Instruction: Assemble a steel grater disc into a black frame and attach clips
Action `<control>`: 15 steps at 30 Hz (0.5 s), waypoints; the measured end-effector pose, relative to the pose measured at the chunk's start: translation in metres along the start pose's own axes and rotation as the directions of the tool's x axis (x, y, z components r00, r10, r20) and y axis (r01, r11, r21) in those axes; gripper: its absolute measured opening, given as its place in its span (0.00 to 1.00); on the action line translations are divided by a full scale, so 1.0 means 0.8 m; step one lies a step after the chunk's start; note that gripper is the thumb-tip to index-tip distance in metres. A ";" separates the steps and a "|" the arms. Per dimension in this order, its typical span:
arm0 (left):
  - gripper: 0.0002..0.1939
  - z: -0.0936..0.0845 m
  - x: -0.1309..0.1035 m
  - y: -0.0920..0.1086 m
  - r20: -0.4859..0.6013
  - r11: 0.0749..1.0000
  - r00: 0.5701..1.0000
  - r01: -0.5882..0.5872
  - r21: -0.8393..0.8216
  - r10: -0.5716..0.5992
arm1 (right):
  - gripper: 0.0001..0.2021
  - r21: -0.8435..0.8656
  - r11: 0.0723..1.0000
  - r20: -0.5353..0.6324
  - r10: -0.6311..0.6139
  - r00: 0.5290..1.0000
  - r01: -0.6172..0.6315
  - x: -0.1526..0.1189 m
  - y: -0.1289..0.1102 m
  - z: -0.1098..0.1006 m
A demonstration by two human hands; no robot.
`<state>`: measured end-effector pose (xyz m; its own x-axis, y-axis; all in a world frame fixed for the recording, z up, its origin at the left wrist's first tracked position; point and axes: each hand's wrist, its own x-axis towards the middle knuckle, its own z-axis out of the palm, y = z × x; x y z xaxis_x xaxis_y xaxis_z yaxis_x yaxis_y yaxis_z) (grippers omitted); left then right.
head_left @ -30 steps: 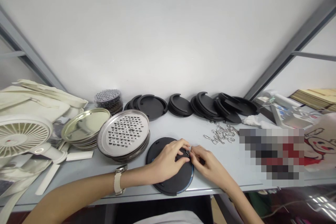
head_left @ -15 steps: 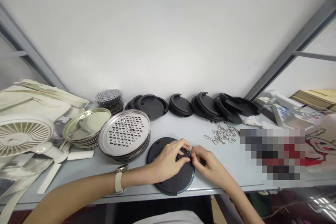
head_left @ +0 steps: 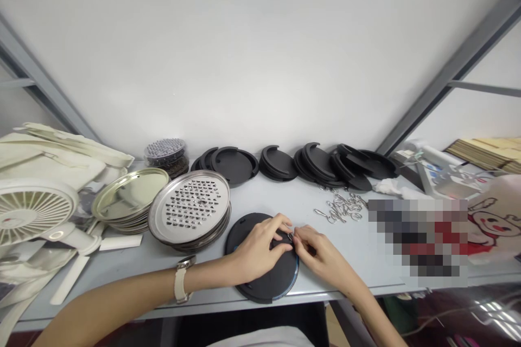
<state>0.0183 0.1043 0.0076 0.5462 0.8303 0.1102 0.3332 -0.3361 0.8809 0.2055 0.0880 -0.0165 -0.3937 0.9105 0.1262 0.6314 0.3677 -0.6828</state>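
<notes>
A black round cover (head_left: 266, 282) with a blue strip along its right edge lies near the table's front edge. My left hand (head_left: 258, 246) rests across it, fingers bent and thumb curled in at its right side. At that edge, my right hand (head_left: 317, 255) pinches a small metal wire hook (head_left: 290, 236), mostly covered by fingertips. The left fingertips are close around the same hook; whether they touch it I cannot tell. More wire hooks (head_left: 342, 209) lie in a loose pile beyond my right hand.
Black round covers (head_left: 279, 162) are stacked along the wall. To the left stand perforated metal grater discs (head_left: 195, 209), gold-coloured round plates (head_left: 132, 195) and a white handheld fan (head_left: 32, 217). A printed bag (head_left: 492, 222) and a pile of brown boards (head_left: 488, 152) are at right.
The view has shifted slightly. Both hands keep nearly the same pose at the cover's right edge, with the right fingertips still on the wire hook.
</notes>
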 end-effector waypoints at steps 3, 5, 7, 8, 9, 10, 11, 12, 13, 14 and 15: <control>0.15 0.000 0.000 0.001 0.001 1.000 1.000 -0.011 -0.002 0.011 | 0.14 0.003 1.000 -0.004 -0.007 1.000 0.007 0.000 0.000 -0.001; 0.15 0.000 0.000 0.001 0.001 1.000 1.000 -0.014 -0.004 0.014 | 0.14 0.005 1.000 -0.003 -0.013 1.000 0.013 0.000 0.000 0.000; 0.15 0.000 0.000 0.001 -0.003 1.000 1.000 -0.027 -0.008 0.027 | 0.14 0.007 1.000 -0.003 -0.013 1.000 0.013 -0.001 0.002 0.000; 0.14 0.000 0.000 0.001 -0.004 0.999 0.999 -0.036 -0.010 0.036 | 0.14 0.008 1.000 -0.003 -0.012 1.000 0.012 -0.001 0.002 0.000; 0.14 0.001 0.001 0.001 -0.004 0.999 0.999 -0.045 -0.013 0.045 | 0.14 0.009 1.000 -0.004 -0.013 1.000 0.013 -0.001 0.003 0.000; 0.14 0.001 0.001 0.001 -0.005 0.999 0.999 -0.052 -0.013 0.052 | 0.14 0.012 1.000 -0.004 -0.015 1.000 0.015 -0.002 0.003 0.000; 0.14 0.001 0.001 0.001 -0.005 0.998 0.998 -0.058 -0.011 0.057 | 0.13 0.014 1.000 -0.002 -0.019 1.000 0.019 -0.002 0.003 0.000; 0.14 0.001 0.001 0.001 -0.004 0.998 0.998 -0.060 -0.007 0.060 | 0.13 0.017 1.000 0.002 -0.024 1.000 0.024 -0.002 0.003 0.000; 0.14 0.001 0.001 0.001 -0.003 0.998 0.998 -0.061 -0.002 0.061 | 0.12 0.019 0.999 0.007 -0.029 1.000 0.029 -0.002 0.003 0.000; 0.14 0.001 0.001 0.001 -0.005 0.998 0.998 -0.062 0.001 0.062 | 0.12 0.021 0.999 0.013 -0.033 0.999 0.033 -0.001 0.003 -0.001; 0.14 0.001 0.001 0.001 -0.006 0.998 0.998 -0.061 0.004 0.061 | 0.12 0.022 0.999 0.019 -0.036 0.999 0.035 -0.001 0.003 -0.001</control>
<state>0.0196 0.1045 0.0081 0.5608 0.8110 0.1668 0.3020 -0.3879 0.8708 0.2080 0.0881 -0.0175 -0.4285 0.8931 0.1367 0.6023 0.3951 -0.6937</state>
